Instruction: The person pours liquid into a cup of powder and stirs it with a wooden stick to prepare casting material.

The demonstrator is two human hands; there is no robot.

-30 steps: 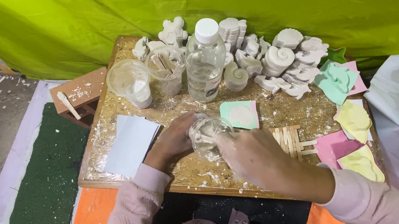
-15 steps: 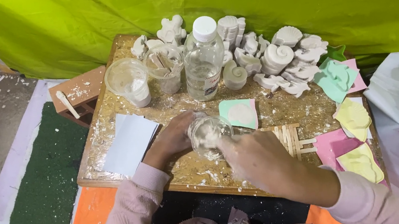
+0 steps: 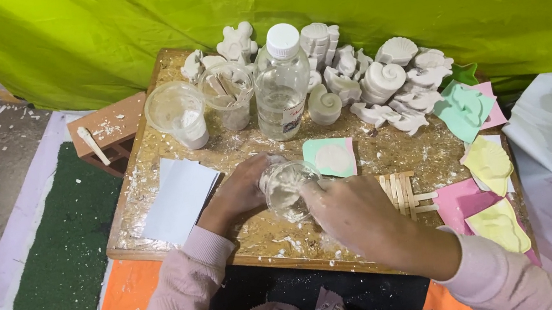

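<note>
Your left hand grips the clear plastic cup from the side; your right hand closes on its rim. Cup sits on the wooden board, near the green mould.

Bare board lay open between the hands and the back row, reachable from the near edge. Behind it the water bottle, two clear cups and the crowded plaster figures blocked the way. White paper sheets covered the left; a stick raft and coloured moulds hemmed the right.
</note>
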